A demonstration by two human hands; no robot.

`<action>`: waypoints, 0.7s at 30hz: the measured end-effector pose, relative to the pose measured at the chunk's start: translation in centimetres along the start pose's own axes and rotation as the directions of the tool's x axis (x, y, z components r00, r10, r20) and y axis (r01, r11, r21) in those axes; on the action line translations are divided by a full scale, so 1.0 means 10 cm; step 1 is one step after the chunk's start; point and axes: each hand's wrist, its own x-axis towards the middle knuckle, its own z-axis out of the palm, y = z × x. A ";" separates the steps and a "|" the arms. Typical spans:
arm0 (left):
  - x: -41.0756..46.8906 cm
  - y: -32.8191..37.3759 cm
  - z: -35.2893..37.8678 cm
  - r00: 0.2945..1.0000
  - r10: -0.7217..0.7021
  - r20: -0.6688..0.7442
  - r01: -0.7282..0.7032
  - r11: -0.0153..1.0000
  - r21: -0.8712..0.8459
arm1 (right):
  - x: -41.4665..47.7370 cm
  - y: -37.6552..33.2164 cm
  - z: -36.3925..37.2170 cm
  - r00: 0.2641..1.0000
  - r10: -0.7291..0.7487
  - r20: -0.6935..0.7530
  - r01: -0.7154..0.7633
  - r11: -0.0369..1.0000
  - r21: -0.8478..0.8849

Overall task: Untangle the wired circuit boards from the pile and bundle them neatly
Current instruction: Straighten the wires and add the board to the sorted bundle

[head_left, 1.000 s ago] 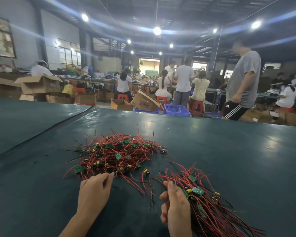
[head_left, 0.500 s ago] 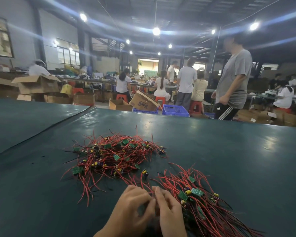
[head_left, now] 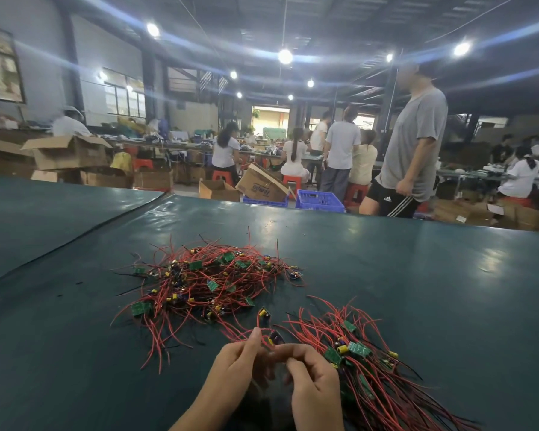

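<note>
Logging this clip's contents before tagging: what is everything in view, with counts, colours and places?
tangled pile: one, red and black wires with green boards, table centre
sorted bundle: one, same colours, near right of table
held board: one, red-wired, near edge, centre
table: one, dark green cover
blue crates: two, floor beyond table
cardboard boxes: several, brown, left and centre background
people: many, mostly white tops, far benches; one in grey nearer
ceiling lamps: several, white, overhead
left hand: one, pinches held board's wires
right hand: one, pinches the same wires
</note>
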 end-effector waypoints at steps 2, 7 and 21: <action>0.00 0.02 0.01 0.996 -0.084 -0.006 0.083 0.989 -0.119 | -0.02 -0.02 0.00 1.000 -0.021 0.019 0.020 0.999 0.044; 0.05 0.06 -0.05 0.987 -0.119 -0.109 0.070 0.925 -0.372 | -0.07 -0.02 0.04 0.992 -0.073 0.098 0.073 0.997 0.000; 0.04 0.05 -0.10 0.992 0.009 -0.123 -0.055 0.924 -0.379 | -0.05 0.01 0.02 0.996 -0.085 0.014 0.087 0.986 -0.145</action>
